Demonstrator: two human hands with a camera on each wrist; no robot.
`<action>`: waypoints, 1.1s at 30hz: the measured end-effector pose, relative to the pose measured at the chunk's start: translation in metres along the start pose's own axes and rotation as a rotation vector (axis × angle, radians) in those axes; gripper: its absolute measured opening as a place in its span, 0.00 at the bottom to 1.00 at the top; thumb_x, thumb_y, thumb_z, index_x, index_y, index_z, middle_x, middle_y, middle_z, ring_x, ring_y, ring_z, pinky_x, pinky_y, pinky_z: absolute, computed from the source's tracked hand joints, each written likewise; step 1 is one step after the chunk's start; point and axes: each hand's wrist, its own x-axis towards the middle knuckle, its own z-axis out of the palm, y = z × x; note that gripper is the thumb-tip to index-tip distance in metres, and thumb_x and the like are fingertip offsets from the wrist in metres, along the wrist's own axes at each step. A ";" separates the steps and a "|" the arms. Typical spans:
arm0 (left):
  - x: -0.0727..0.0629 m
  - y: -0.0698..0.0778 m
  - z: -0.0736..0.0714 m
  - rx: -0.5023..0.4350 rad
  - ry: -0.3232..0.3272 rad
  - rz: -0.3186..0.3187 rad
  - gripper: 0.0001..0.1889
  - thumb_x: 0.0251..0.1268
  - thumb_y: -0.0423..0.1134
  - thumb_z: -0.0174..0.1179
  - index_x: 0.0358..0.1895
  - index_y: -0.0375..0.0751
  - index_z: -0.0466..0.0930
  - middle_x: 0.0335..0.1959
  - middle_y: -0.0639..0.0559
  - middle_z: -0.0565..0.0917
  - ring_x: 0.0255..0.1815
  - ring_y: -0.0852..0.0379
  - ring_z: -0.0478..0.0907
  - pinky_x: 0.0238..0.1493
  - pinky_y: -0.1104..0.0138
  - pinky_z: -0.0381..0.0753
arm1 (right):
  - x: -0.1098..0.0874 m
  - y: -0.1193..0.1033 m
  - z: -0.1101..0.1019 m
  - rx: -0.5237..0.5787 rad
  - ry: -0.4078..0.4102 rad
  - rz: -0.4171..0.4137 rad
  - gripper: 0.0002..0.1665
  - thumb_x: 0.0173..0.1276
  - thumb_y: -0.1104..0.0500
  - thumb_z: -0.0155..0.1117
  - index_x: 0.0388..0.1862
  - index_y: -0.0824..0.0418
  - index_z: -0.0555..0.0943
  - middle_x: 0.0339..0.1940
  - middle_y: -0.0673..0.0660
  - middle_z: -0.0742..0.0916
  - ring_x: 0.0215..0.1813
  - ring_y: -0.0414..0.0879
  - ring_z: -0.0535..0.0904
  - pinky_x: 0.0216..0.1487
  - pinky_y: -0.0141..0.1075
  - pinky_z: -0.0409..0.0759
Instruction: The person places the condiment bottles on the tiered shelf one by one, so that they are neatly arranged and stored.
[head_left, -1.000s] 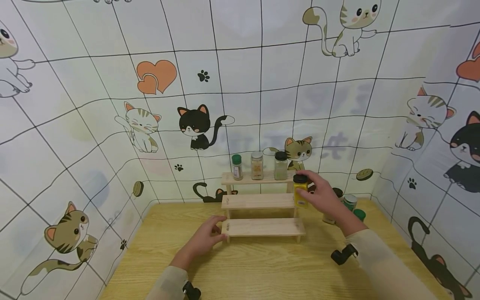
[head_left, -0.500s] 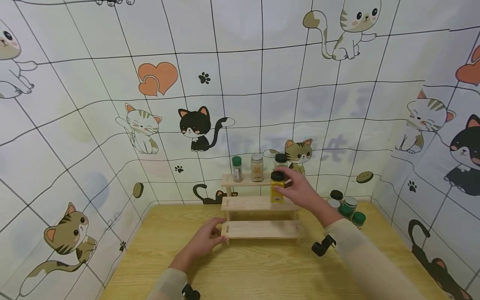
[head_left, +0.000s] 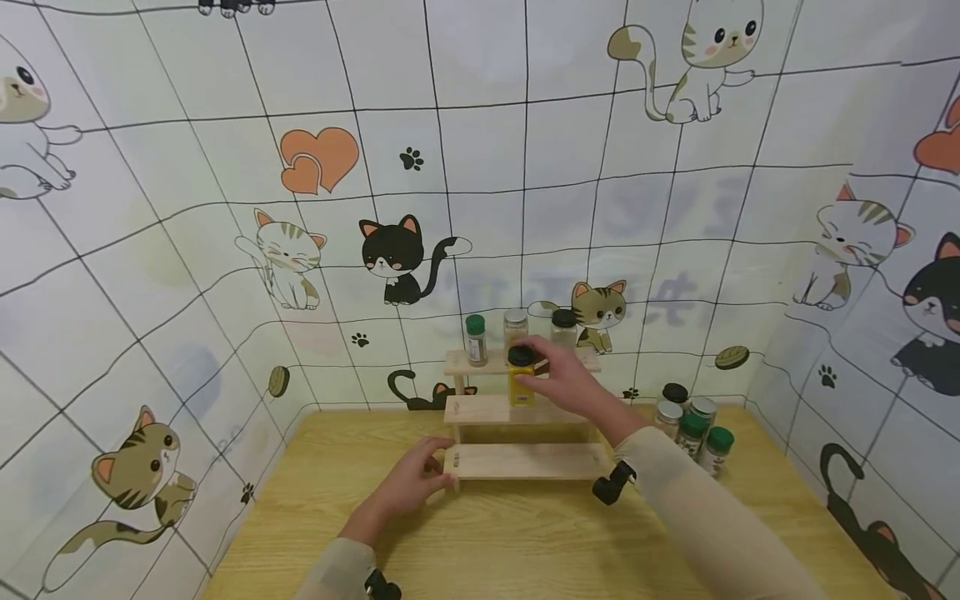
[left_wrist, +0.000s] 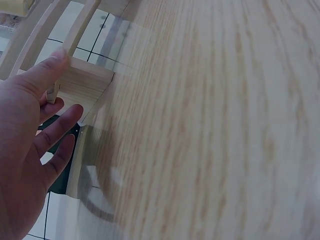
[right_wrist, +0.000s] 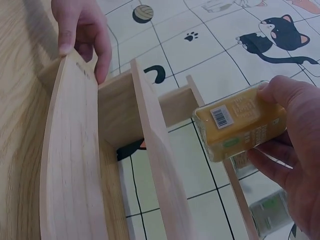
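My right hand (head_left: 558, 379) grips a yellow spice jar (head_left: 521, 385) with a black lid over the middle tier of a three-step wooden spice rack (head_left: 532, 461). In the right wrist view, thumb and fingers hold opposite sides of the yellow jar (right_wrist: 240, 122), its barcode showing; whether its base touches the tier I cannot tell. At the rack's lower left end, my left hand (head_left: 408, 477) pinches the bottom tier. The left wrist view has that left hand (left_wrist: 30, 125) with its thumb on the board and the other fingers loosely bent.
On the top tier stand a green-lidded jar (head_left: 476, 342), a silver-lidded jar (head_left: 516, 327) and a black-lidded jar (head_left: 564, 328). Several more jars, including a green-lidded one (head_left: 716, 450), cluster on the table (head_left: 495, 542) to the right. A cat-print sheet (head_left: 480, 167) hangs behind.
My right hand has carried the yellow spice jar leftward from the rack's right end to above the middle tier's centre. The left hand has kept its place on the bottom tier.
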 end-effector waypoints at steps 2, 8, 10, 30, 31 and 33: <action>0.002 0.000 0.000 0.003 0.000 -0.015 0.33 0.77 0.44 0.74 0.79 0.40 0.74 0.70 0.48 0.79 0.52 0.56 0.84 0.54 0.58 0.84 | 0.005 -0.001 0.005 -0.003 -0.004 -0.020 0.33 0.76 0.61 0.79 0.76 0.61 0.78 0.62 0.60 0.88 0.58 0.55 0.87 0.57 0.52 0.88; -0.001 0.000 0.001 0.007 0.016 -0.013 0.32 0.77 0.44 0.74 0.78 0.41 0.75 0.67 0.48 0.80 0.51 0.55 0.84 0.54 0.57 0.83 | 0.014 -0.006 0.024 0.031 -0.006 -0.037 0.35 0.76 0.62 0.78 0.78 0.63 0.77 0.66 0.61 0.86 0.59 0.55 0.87 0.58 0.54 0.87; -0.002 0.000 0.001 0.005 0.020 -0.004 0.32 0.77 0.43 0.74 0.78 0.40 0.75 0.67 0.47 0.80 0.51 0.54 0.84 0.54 0.56 0.83 | 0.018 -0.007 0.030 0.039 -0.002 -0.033 0.35 0.76 0.62 0.78 0.78 0.63 0.77 0.66 0.61 0.86 0.59 0.55 0.87 0.59 0.54 0.87; 0.004 -0.002 -0.002 0.004 0.000 -0.028 0.33 0.79 0.46 0.73 0.81 0.45 0.73 0.69 0.52 0.78 0.54 0.55 0.83 0.52 0.58 0.83 | 0.033 -0.003 0.067 0.119 -0.013 0.025 0.38 0.74 0.63 0.80 0.80 0.62 0.77 0.65 0.62 0.87 0.60 0.57 0.86 0.63 0.53 0.85; 0.003 -0.002 -0.002 0.002 0.000 -0.031 0.33 0.79 0.46 0.73 0.81 0.45 0.73 0.69 0.52 0.79 0.54 0.55 0.83 0.52 0.58 0.83 | 0.033 -0.002 0.069 0.117 -0.013 0.027 0.38 0.74 0.63 0.80 0.80 0.62 0.76 0.66 0.63 0.86 0.61 0.58 0.86 0.62 0.53 0.85; 0.002 -0.003 -0.003 -0.003 -0.002 -0.036 0.33 0.79 0.47 0.72 0.81 0.46 0.73 0.69 0.52 0.79 0.54 0.55 0.83 0.52 0.57 0.83 | 0.032 -0.001 0.073 0.117 -0.014 0.031 0.38 0.74 0.63 0.80 0.80 0.63 0.76 0.67 0.63 0.85 0.62 0.58 0.86 0.63 0.54 0.85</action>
